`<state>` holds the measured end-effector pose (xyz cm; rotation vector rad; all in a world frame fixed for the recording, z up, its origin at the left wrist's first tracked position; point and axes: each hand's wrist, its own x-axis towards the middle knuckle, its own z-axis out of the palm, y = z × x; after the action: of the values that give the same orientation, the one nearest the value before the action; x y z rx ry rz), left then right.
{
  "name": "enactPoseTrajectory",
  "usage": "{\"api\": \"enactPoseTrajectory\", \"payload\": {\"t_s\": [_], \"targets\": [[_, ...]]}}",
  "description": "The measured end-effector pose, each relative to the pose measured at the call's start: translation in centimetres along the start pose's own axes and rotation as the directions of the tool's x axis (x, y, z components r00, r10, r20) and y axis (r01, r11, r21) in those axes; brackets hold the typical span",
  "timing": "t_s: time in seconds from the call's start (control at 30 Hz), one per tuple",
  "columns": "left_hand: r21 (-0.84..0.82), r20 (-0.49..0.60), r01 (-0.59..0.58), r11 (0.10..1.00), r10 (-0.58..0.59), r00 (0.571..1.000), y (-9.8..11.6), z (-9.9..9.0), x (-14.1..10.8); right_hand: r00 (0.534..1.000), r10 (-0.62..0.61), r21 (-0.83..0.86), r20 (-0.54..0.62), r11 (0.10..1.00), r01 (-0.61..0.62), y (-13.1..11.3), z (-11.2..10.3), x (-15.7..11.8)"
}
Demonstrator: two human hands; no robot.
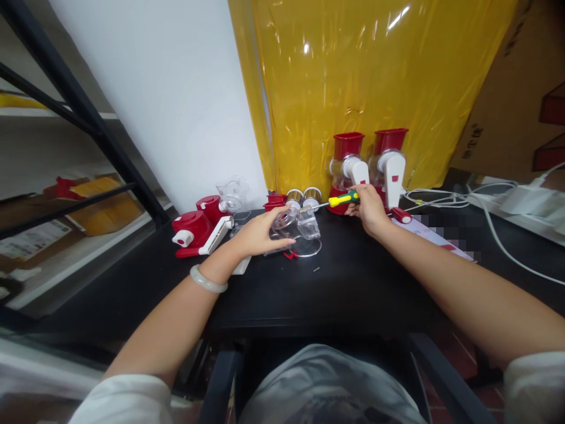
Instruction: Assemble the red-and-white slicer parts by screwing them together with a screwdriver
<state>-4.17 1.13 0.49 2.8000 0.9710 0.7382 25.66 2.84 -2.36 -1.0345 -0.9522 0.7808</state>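
Note:
My left hand (260, 234) grips a clear plastic housing (308, 224) above the black table. In my right hand (369, 207) is a yellow and green screwdriver (343, 199), its shaft pointing left with the tip at the housing's right side. Beneath the housing lie a clear round part (309, 250) and a small red piece (290, 255). A small metal piece (316, 270) rests on the table in front of them. Two metal drums (311, 195) and a red part (274, 201) stand just behind the housing.
Red bases with a white crank (217, 235) sit on the left of the black table (335, 300). Two red and white grinders (391, 162) stand behind my right hand. White cables (485, 206) and a paper sheet (435, 235) lie at right. Yellow film (362, 76) hangs behind.

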Motion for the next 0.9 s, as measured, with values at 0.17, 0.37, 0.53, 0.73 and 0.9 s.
{"api": "enactPoseTrajectory", "payload": {"t_s": [0.17,0.37,0.53,0.73,0.9], "targets": [[0.013,0.003,0.011,1.000,-0.011,1.000,-0.05,0.07,0.02,0.997,-0.073,-0.015,0.002,0.997,0.073,0.30,0.02,0.09],[-0.009,0.009,-0.001,1.000,0.001,1.000,0.19,-0.09,-0.02,1.000,-0.024,0.005,-0.012,1.000,0.024,0.49,-0.01,0.00],[0.004,0.005,0.006,1.000,-0.006,1.000,0.04,-0.01,0.00,0.999,-0.053,0.042,0.003,0.998,0.053,0.49,-0.04,-0.11],[-0.007,-0.003,-0.012,1.000,0.012,1.000,0.05,0.03,0.00,1.000,-0.022,0.031,0.008,0.999,0.021,0.42,-0.05,-0.02],[-0.004,-0.005,-0.015,1.000,0.015,1.000,-0.06,0.06,-0.01,1.000,-0.014,0.034,0.022,0.999,0.013,0.62,-0.13,0.20]]}}
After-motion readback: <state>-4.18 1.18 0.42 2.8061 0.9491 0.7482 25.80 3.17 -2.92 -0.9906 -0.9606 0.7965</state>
